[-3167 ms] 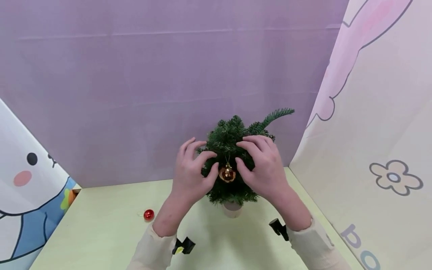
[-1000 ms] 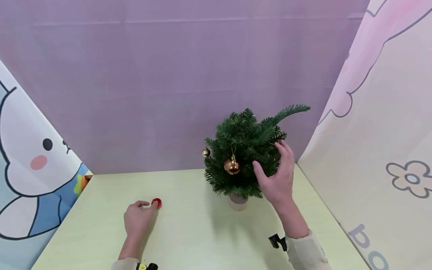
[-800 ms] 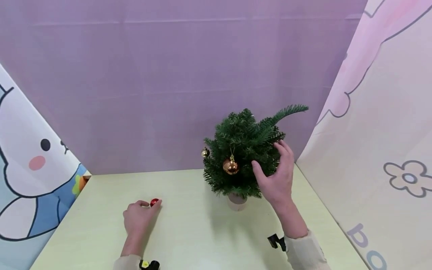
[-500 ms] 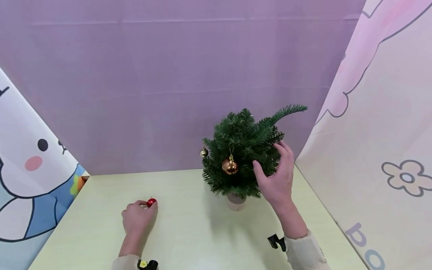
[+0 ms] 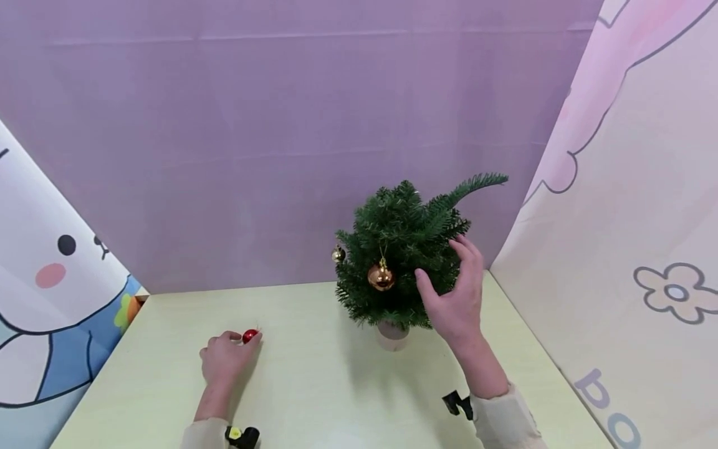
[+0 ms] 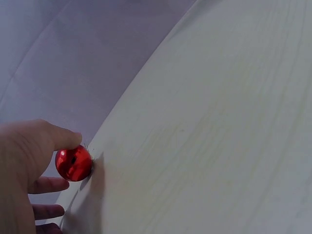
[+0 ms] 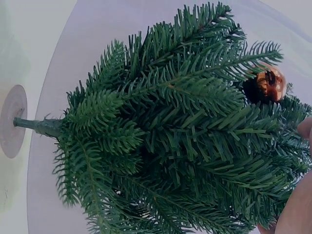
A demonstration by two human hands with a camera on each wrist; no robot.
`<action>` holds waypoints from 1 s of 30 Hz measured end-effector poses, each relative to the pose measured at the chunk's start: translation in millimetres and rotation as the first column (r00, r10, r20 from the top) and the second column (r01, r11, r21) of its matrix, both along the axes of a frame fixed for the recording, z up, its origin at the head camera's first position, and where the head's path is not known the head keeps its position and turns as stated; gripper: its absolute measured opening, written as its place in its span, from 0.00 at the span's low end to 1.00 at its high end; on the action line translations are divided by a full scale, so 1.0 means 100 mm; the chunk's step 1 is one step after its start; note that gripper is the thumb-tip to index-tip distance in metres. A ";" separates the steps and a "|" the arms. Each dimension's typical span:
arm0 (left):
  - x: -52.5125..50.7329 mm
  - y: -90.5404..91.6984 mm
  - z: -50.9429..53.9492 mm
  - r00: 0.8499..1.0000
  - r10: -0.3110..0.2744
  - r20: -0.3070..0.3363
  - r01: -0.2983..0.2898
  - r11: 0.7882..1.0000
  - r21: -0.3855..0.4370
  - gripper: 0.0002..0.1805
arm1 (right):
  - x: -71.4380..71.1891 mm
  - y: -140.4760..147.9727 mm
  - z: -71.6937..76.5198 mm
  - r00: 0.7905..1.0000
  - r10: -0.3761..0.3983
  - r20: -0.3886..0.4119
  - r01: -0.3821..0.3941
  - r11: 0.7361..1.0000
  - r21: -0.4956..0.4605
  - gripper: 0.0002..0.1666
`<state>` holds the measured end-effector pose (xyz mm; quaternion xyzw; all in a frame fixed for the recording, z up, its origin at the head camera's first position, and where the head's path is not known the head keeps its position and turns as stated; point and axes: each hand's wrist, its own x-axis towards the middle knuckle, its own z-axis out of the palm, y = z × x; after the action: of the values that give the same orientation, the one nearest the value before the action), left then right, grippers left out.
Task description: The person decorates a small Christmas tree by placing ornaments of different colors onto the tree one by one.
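Observation:
On the left of the table, my left hand (image 5: pixel 226 358) pinches a red Christmas bauble (image 5: pixel 250 336) between thumb and index finger. The left wrist view shows the thumb on one side of this shiny red bauble (image 6: pixel 74 163), with the other fingers spread below. My right hand (image 5: pixel 457 299) is at the right side of a small green Christmas tree (image 5: pixel 398 231), thumb and fingers apart and bent loosely near the branches. Whether its fingertips touch the needles I cannot tell. A copper bauble (image 5: pixel 381 276) hangs at the tree's front, and a small gold bauble (image 5: pixel 338 254) at its left.
The tree stands in a pale round pot (image 5: pixel 392 337) on a light table (image 5: pixel 314 386). Behind it rises a purple cloth backdrop (image 5: pixel 252 156). Printed panels close off both sides, a cartoon rabbit panel (image 5: pixel 33 349) left and a flower panel (image 5: pixel 606 249) right.
Both hands were around the copper bauble at first. My left hand has gone down left to the red bauble and now pinches it; my right hand has shifted to the tree's right side.

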<state>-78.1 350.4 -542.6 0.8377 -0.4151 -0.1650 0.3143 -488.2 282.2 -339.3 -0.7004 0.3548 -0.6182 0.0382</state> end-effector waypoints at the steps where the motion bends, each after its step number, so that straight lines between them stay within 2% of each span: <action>1: 0.02 0.00 -0.01 1.000 -0.001 -0.001 0.001 1.000 0.007 0.39 | 0.01 0.00 -0.01 1.000 0.005 0.001 -0.005 1.000 -0.002 0.39; 7: 0.09 0.00 -0.02 1.000 -0.023 0.002 0.023 0.999 0.029 0.36 | 0.04 0.02 -0.02 1.000 0.016 -0.005 -0.016 0.999 -0.031 0.37; 16: 0.10 0.04 0.04 0.999 -0.039 -0.014 0.039 0.999 0.007 0.34 | 0.09 0.08 -0.01 0.999 0.022 -0.024 -0.023 0.998 -0.052 0.35; 23: 0.00 0.08 0.06 0.999 -0.049 -0.019 0.048 0.998 -0.030 0.35 | 0.17 0.13 -0.03 0.998 0.032 -0.047 -0.035 0.997 -0.074 0.35; 30: -0.14 0.11 0.14 0.996 -0.082 -0.035 0.076 0.987 -0.144 0.31 | 0.25 0.21 -0.04 0.996 0.063 -0.064 -0.068 0.994 -0.087 0.36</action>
<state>-92.3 361.8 -528.8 0.7924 -0.4522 -0.1645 0.3749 -463.4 303.4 -343.2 -0.7312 0.3048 -0.6101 0.0166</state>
